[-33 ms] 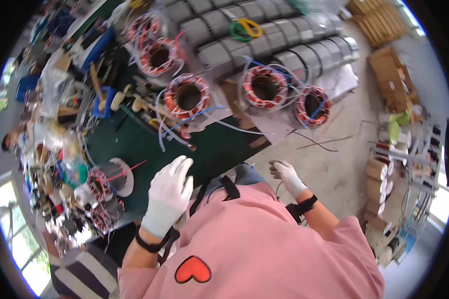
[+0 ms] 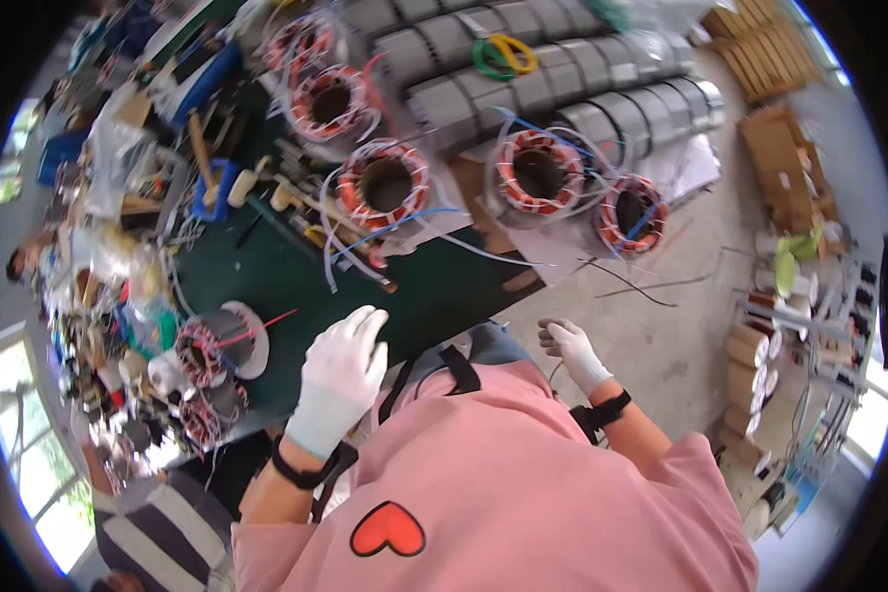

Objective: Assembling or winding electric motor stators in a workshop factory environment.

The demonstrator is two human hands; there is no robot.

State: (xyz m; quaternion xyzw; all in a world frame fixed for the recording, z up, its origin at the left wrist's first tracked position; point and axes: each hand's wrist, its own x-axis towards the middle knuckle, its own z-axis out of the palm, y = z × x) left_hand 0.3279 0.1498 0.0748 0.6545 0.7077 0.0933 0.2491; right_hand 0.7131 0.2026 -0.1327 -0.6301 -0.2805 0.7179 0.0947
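Green worktable (image 2: 281, 286) in a cluttered workshop. Five orange wire rings (image 2: 349, 187) sit at its far side, beyond the hands, openings upward, presumably so their loose leads spread freely; paper (image 2: 553, 252) under the right-hand pair probably protects them. Two similar rings (image 2: 195, 357) lie left. At least three long metal cylinders (image 2: 553, 89) lie side by side at far centre, perhaps for stability. Both gloved hands appear empty: left hand (image 2: 343, 365) open above the near edge, right hand (image 2: 570, 353) loosely open, right of the table.
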